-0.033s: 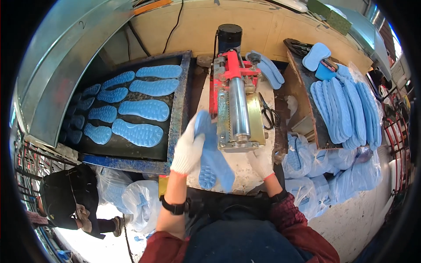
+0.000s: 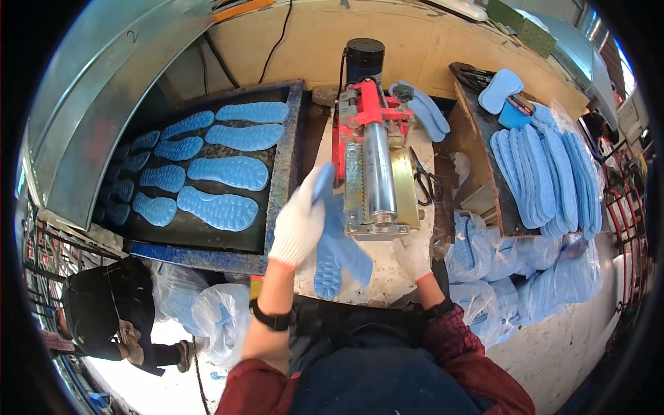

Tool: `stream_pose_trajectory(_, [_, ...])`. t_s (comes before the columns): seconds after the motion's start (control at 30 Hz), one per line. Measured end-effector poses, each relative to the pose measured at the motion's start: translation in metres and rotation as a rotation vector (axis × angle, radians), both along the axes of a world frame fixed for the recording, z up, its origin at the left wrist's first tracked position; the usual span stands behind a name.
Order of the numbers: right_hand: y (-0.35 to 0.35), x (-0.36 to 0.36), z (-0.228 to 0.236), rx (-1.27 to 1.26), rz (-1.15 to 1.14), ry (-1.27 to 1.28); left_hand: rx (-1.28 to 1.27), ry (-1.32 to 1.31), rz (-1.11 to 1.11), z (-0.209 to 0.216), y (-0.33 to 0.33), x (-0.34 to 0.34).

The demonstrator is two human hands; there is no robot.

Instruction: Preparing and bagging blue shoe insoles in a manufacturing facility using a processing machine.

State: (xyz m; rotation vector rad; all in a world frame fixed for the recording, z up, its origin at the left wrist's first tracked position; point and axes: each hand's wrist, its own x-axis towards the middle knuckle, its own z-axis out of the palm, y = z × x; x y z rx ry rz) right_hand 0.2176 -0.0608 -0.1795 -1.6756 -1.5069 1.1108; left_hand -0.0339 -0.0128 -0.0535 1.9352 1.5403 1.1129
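My left hand (image 2: 299,225), in a white knit glove, is closed round a blue insole (image 2: 354,261) left of the roller machine (image 2: 377,166). This insole hangs at a slant over another blue insole (image 2: 327,275) with a bumpy face, which lies on the pale worktop. Beside the machine's front right corner is my right hand (image 2: 413,260), also gloved. Its fingertips go out of sight at the machine's edge, so its grip cannot be made out. The machine has a shiny steel roller and a red frame.
Rows of blue insoles lie in a dark tray (image 2: 228,238) at left. Black scissors (image 2: 427,181) rest beside the machine. Stacked insoles (image 2: 546,180) fill the right-hand board, with bagged insoles (image 2: 484,304) below. A person in black (image 2: 107,311) is at lower left.
My left hand has shifted slightly, and the top of the held insole has tipped to the right. The insole's lower end has risen a little. My right hand stays put.
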Motion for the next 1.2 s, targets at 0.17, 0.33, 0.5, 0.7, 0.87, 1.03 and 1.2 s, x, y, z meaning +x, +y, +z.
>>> stream_pose_trajectory(0.17, [-0.003,-0.001,-0.018,0.341,-0.060,-0.428,0.080,0.534,-0.068,0.038,0.051,0.029])
stream_pose_trajectory(0.33, [-0.011,-0.008,-0.019,0.444,-0.119,-0.601,0.198,0.682,-0.199,0.041,0.046,0.032])
stream_pose_trajectory(0.5, [-0.008,-0.006,-0.029,0.518,-0.104,-0.672,0.136,0.709,-0.238,0.048,0.017,0.026])
stream_pose_trajectory(0.7, [-0.008,-0.006,-0.029,0.495,-0.105,-0.617,0.186,0.696,-0.270,0.055,-0.005,0.024])
stream_pose_trajectory(0.87, [-0.007,-0.008,-0.018,0.627,-0.101,-0.562,0.144,0.694,-0.296,0.057,-0.020,0.018])
stream_pose_trajectory(1.03, [-0.010,-0.009,-0.010,0.489,-0.081,-0.573,-0.006,0.138,-0.394,0.045,-0.010,-0.017])
stream_pose_trajectory(1.2, [-0.011,-0.010,-0.010,0.368,-0.066,-0.545,-0.213,-0.522,-0.019,0.015,0.001,-0.022])
